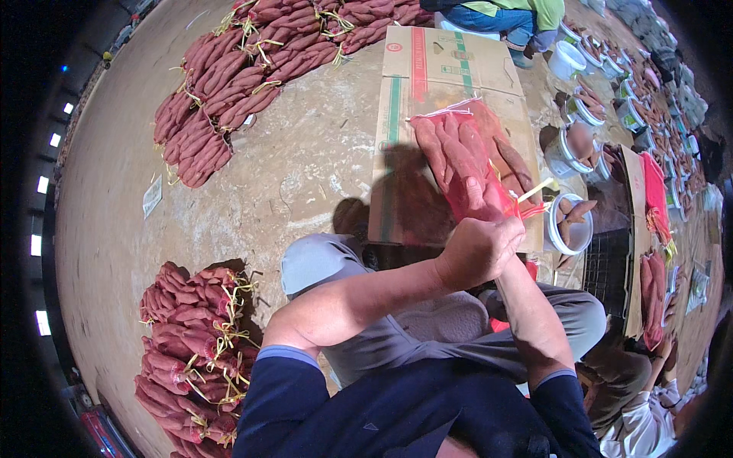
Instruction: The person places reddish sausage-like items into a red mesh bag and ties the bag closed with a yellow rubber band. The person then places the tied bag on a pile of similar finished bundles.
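A red mesh bag of sweet potatoes [455, 146] lies on flattened cardboard [395, 189] before me. My left hand [487, 246] is closed at the bag's gathered end, from which red mesh and a pale yellow tie [535, 190] stick out to the right. My forearms cross near the wrists. Beyond the left hand, my right hand [480, 201] holds the same bag, its thumb lying on the mesh; its other fingers are hidden. More sweet potatoes [512, 163] in red mesh lie against the bag's right side.
Tied bags of sweet potatoes [229, 86] lie at the upper left, others [194, 355] at the lower left. A white bucket [572, 229] with sweet potatoes stands right of the cardboard, beside a black crate [607, 269]. One person [498, 23] is at the top, another [647, 412] at the lower right.
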Tool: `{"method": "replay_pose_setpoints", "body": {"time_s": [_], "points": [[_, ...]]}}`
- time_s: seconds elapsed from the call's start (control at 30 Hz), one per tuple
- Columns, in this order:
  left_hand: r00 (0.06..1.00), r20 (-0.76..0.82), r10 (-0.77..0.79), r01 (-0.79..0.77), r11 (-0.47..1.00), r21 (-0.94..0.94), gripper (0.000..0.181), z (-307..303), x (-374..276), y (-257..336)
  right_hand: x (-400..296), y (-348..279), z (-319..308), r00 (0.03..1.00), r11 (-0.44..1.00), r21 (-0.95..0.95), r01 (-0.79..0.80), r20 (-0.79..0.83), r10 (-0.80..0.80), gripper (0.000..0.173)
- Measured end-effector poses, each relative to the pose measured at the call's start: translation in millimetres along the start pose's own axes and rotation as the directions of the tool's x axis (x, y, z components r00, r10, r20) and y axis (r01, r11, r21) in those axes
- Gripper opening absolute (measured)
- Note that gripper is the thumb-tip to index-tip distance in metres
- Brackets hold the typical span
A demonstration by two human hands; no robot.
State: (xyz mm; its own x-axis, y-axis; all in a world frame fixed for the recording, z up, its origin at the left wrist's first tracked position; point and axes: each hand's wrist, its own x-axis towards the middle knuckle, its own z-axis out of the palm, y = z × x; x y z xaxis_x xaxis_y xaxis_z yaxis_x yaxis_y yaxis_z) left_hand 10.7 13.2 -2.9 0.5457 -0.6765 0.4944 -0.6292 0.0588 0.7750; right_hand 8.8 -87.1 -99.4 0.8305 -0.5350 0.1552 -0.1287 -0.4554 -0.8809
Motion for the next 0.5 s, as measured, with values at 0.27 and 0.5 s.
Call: {"method": "replay_pose_setpoints", "body": {"time_s": [0.27,0.5], "points": [[0.999,-0.018,-0.050,0.049,0.998,-0.026,0.008,-6,-11,2,31,-20,21,0.967,0.928,-0.358,-0.108,0.177,0.181,0.077],[0.996,0.064,-0.066,0.066,0.998,-0.003,0.007,-6,-6,11,70,-49,22,0.947,0.838,-0.533,-0.118,0.193,0.256,0.074]]}}
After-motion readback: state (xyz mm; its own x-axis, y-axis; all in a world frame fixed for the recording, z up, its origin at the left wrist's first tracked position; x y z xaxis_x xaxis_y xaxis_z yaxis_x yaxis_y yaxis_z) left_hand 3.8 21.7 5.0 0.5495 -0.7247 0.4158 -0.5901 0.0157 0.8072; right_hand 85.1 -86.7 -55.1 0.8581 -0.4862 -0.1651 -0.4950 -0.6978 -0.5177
